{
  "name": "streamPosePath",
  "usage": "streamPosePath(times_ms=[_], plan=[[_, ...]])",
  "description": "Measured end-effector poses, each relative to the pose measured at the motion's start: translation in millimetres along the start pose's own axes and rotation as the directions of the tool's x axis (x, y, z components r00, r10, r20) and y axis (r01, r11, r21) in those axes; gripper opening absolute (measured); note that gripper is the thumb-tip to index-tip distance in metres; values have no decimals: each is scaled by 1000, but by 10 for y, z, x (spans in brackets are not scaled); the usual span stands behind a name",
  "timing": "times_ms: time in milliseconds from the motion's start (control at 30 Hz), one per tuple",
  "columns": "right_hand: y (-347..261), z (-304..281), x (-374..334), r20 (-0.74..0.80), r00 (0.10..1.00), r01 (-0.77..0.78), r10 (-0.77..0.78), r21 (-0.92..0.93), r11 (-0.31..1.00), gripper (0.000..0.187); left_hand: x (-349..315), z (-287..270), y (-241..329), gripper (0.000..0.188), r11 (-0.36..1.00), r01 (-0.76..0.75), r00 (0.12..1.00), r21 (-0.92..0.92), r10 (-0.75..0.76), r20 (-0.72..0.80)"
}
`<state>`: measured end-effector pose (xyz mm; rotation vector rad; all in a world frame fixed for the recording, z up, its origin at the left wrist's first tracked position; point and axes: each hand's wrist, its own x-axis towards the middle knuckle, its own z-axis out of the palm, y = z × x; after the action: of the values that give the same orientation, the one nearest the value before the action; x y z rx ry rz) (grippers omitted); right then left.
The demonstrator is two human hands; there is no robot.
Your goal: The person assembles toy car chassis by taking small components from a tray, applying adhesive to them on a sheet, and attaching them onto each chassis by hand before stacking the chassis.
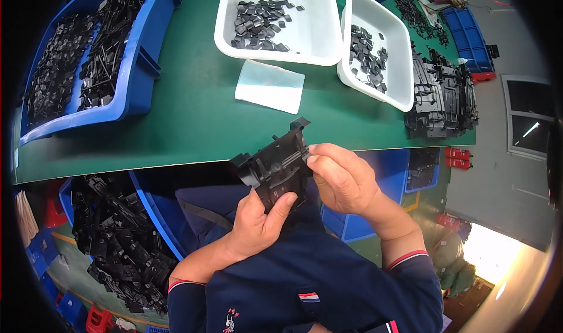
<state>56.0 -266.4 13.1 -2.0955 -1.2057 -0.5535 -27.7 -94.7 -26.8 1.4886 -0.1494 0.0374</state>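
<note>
A black moulded plastic part [275, 166], with a curved end and small projecting tabs, is held tilted in front of me at the table's near edge. My left hand [258, 221] grips its lower end, thumb lying over the face and the other fingers hidden behind. At the part's right side my right hand [343, 177] has thumb and forefinger pinched together against the edge. Whether a small piece sits between those fingertips is hidden. Beyond the part, a pale sheet [270, 87] lies flat on the green table [193, 98].
Two white tubs [281, 56] [375, 95] of small black pieces stand at the far side. A blue divided bin [126, 98] of black parts is at left. Stacked black assemblies [443, 92] sit at right. Below the table's left edge, a blue crate [155, 216] holds many black parts.
</note>
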Motion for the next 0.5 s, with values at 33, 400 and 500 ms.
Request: streamPosePath(times_ms=[33,400,500], plan=[[2,-1,-1,1,1000,0,0,0,1000,29,-1,-1,0,25,1000,0,1000,-1,0,0],[32,7,40,30,999,15,-15,1,1000,30,-11,-16,-16,25,1000,-3,1000,19,3,17],[47,0,45,33,999,7,-9,46,999,29,-17,-51,-32,26,1000,-8,999,29,7,46]])
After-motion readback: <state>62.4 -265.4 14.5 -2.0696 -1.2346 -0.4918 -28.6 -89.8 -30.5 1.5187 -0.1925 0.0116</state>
